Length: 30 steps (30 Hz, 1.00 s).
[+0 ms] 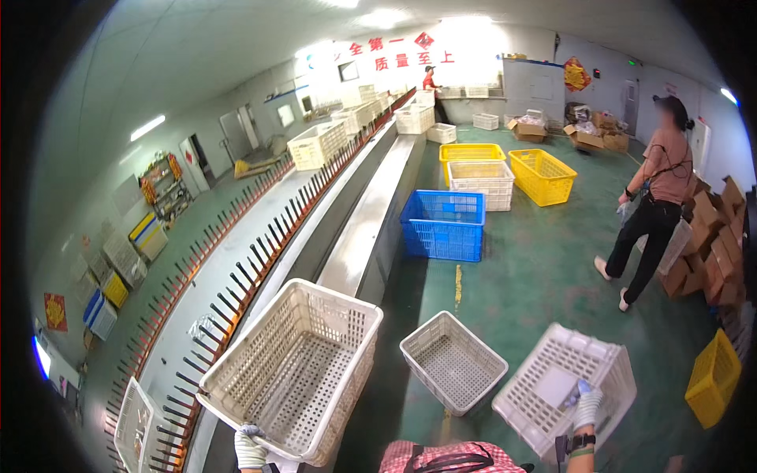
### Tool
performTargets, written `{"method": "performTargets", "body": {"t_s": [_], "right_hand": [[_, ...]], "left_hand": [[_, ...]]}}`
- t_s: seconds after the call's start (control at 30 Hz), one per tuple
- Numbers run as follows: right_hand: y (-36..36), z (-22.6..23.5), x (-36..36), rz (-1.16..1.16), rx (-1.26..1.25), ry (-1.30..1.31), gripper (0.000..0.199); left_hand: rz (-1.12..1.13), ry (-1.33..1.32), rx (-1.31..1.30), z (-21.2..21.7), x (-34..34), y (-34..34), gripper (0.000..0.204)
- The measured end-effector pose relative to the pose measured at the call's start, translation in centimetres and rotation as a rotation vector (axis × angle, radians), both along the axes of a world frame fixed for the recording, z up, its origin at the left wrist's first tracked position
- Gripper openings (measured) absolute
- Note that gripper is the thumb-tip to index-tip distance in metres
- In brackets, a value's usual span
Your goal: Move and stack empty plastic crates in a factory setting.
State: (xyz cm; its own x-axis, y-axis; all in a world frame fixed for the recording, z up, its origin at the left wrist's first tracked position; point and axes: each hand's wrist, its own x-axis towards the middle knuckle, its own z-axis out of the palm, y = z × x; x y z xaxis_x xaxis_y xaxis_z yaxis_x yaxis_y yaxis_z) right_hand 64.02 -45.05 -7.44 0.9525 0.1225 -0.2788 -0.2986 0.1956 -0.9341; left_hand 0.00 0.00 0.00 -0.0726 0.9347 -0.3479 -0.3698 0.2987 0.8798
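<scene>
Large white crate point(347, 398): mouth up, perforated, nothing in it; over the near end of the surface, beside the peg-lined conveyor point(177, 335); how fully its base is borne cannot be told.
Left hand point(251, 448): striped glove; grip closed over the large crate's near rim, at its lower corner.
Right hand point(585, 406): striped glove, blue fingertips; laid against the tilted white crate point(536, 378); how far this grip is closed cannot be told.
Tilted white crate: base turned toward the viewer, right of the smaller floor crate point(482, 394); contact with the floor unclear.
Handling advice: best to keep the left grip firm on the rim and the large crate level, clear of the pegs; the tilted crate would likely swing less if held by a solid edge.
Surface point(359, 248): long, metallic, narrow; conveyor along its left edge, green floor point(528, 268) along its right.
Blue crate point(443, 236): on the floor, just beside the surface's right edge.
Yellow crate point(542, 185): on the floor, farther from that edge.
Cardboard boxes point(714, 244): heaped along the right wall.
Co-worker point(666, 181): standing near the boxes.
Room: pale walls, red lettering, bright ceiling lights.
</scene>
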Motion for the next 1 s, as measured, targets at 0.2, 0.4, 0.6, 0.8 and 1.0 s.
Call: {"method": "performTargets", "body": {"t_s": [0.2, 0.4, 0.6, 0.8, 1.0], "right_hand": [[24.6, 14.1, 4.1, 0.284, -0.078, -0.350, 0.020], [48.2, 20.8, 6.3, 0.727, -0.127, -0.537, 0.014], [70.3, 23.3, 8.0, 1.008, -0.350, -0.918, 0.025], [87.0, 22.9, 3.4, 1.412, -0.538, -0.888, 0.017], [93.6, 21.3, -1.1, 1.670, -0.610, -0.963, 0.020]], "left_hand": [[-0.052, -0.105, 0.052, -0.7, 3.0, 5.5, 0.022], [-0.153, 0.654, 0.532, -5.4, 0.3, 8.4, 0.018], [-0.200, 0.690, 0.086, -0.2, 5.9, 10.7, 0.029], [-0.104, 0.507, -0.047, 3.4, 11.9, 13.1, 0.030], [-0.036, 0.309, -0.118, 7.6, 16.8, 15.9, 0.030]]}}
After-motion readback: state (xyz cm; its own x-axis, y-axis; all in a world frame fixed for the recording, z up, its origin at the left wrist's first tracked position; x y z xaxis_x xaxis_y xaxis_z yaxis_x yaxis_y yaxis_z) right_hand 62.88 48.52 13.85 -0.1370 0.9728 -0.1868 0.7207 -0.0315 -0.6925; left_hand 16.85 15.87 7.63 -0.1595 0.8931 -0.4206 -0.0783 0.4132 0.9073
